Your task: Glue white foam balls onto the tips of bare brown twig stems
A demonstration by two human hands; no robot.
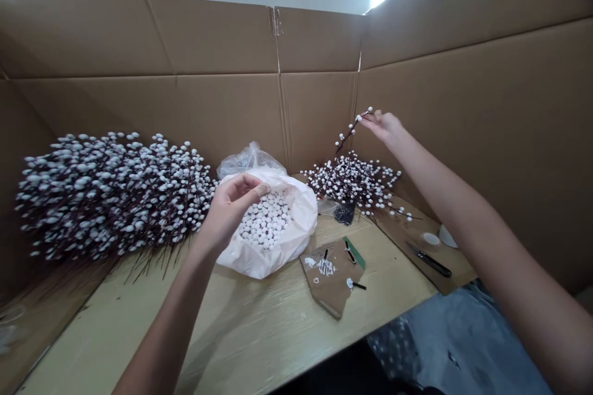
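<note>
My right hand (385, 126) is raised at the back right, its fingers closed on the tip of an artificial berry branch (345, 137). The branch slants down and left, white berries along its dark stem, over a pile of similar berry branches (354, 184). My left hand (234, 205) hovers over the near left side of a white plastic bag (303, 207). Its thumb and fingertips are pressed together; whatever is between them, if anything, is too small to make out. Loose white berries (265, 222) fill the open bag below.
A large heap of white-berry branches (115, 197) lies on the left. A cardboard scrap (331, 299) with white glue smears and small black sticks rests on the table (259, 321). At right are a utility knife (430, 260) and a white lid (430, 238). Cardboard walls (222, 43) enclose the table.
</note>
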